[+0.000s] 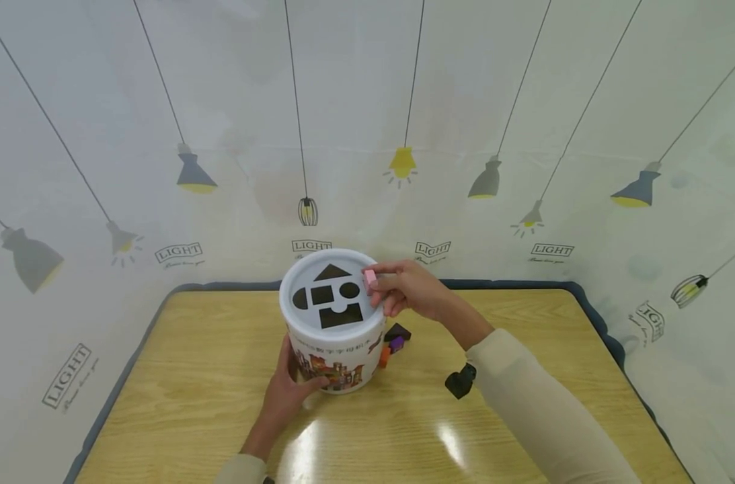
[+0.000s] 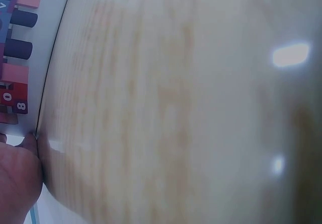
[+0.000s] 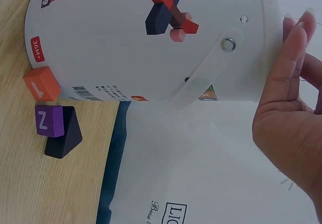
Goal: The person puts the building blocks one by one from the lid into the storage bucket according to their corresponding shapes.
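A white bucket [image 1: 343,349] with printed sides stands on the table, its pale lid [image 1: 300,321] pierced with several shaped holes. My left hand [image 1: 288,390] lies round the bucket's lower left side, thumb on the front; part of that hand [image 2: 17,181] shows beside the bucket [image 2: 43,78] in the left wrist view. At the lid's right edge, my right hand [image 1: 409,289] pinches a small pink block [image 1: 370,279] between thumb and fingers. In the right wrist view the right hand [image 3: 292,108] is by the bucket's rim [image 3: 271,43], and the pink block is hidden.
Right of the bucket's base lie an orange block [image 3: 43,84], a purple block [image 3: 49,121] and a black triangular block [image 3: 65,136]. The wooden table [image 1: 198,349] ends at a dark blue edge before a lamp-printed backdrop [image 1: 355,101].
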`<state>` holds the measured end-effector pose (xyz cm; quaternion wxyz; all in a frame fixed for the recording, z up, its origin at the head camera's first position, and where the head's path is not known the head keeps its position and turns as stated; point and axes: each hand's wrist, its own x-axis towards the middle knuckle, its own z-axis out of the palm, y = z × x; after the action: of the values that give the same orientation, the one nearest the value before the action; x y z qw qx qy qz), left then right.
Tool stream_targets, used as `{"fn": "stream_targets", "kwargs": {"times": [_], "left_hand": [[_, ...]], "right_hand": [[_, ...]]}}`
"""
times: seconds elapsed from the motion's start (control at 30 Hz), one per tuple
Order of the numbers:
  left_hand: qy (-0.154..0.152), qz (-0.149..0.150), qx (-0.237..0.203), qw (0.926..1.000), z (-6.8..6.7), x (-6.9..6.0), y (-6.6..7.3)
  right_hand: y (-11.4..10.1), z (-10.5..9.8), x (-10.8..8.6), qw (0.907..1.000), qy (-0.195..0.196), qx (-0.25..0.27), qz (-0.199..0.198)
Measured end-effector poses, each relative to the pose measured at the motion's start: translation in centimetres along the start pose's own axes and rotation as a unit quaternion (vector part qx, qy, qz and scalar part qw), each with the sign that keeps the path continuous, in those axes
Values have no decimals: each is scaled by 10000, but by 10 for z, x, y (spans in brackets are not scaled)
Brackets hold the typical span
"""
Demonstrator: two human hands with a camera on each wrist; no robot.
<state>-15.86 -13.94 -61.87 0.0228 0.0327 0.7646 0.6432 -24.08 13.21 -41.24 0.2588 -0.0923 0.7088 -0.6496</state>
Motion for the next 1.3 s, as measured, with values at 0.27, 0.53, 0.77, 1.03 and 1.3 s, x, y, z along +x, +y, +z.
{"fn": "stream_targets", "kwargs": {"times": [0.27, 0.53, 0.77, 1.03, 1.3], "left_hand": [[-3, -102, -33, 9999, 0, -1, 2], [-3, -117, 15, 9999, 1, -2, 2], [-30, -55, -8, 10000, 0, -2, 4], [-47, -49, 8, 10000, -1, -2, 5], [23, -6, 120, 9999, -1, -1, 2]], "right_hand": [[2, -2, -2, 9998, 6, 209, 41], [9, -9, -4, 9984, 311, 464, -97], [17, -19, -8, 9936, 424, 1001, -309], [34, -26, -11, 9908, 539, 1171, -404], [58, -27, -13, 9912, 670, 1134, -107]]}}
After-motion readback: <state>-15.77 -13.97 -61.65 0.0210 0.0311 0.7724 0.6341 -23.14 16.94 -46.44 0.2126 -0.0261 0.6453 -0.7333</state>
